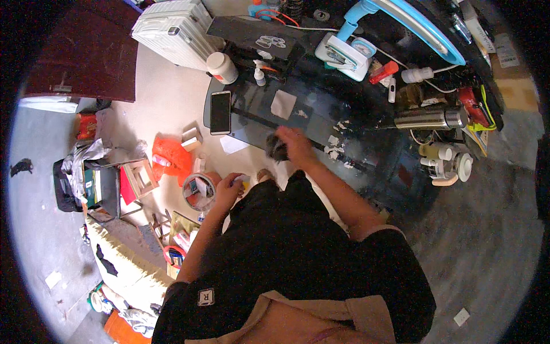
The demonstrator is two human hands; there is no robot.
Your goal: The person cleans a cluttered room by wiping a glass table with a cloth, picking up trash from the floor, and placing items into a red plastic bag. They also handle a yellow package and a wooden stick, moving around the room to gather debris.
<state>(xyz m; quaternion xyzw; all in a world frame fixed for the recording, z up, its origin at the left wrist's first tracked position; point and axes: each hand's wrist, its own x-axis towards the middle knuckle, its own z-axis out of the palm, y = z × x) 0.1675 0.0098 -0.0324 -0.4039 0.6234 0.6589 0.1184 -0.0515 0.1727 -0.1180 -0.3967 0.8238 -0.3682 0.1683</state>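
At the near edge of the dark table [253, 118], my right hand [298, 148] grips a dark, blurred object [276, 148], perhaps a cloth or a brush. Lower on the left, my left hand [230, 189] pinches a small white and yellow item [243, 180], partly hidden by the fingers. Just left of that hand stands a round bin [184, 192] with litter inside. Beyond my right hand, a pale square sheet [283, 104] lies on the table. Torn white scraps [334, 150] are scattered to its right. A smartphone [220, 112] with a dark screen rests at the table's left end.
A white jar [221, 68] and a small bottle [259, 76] stand at the table's back left. A blue and white desk lamp [343, 56], a steel flask [425, 118] and cups [436, 152] crowd the right. An orange plastic bag [172, 157] and a silver suitcase [176, 36] are left.
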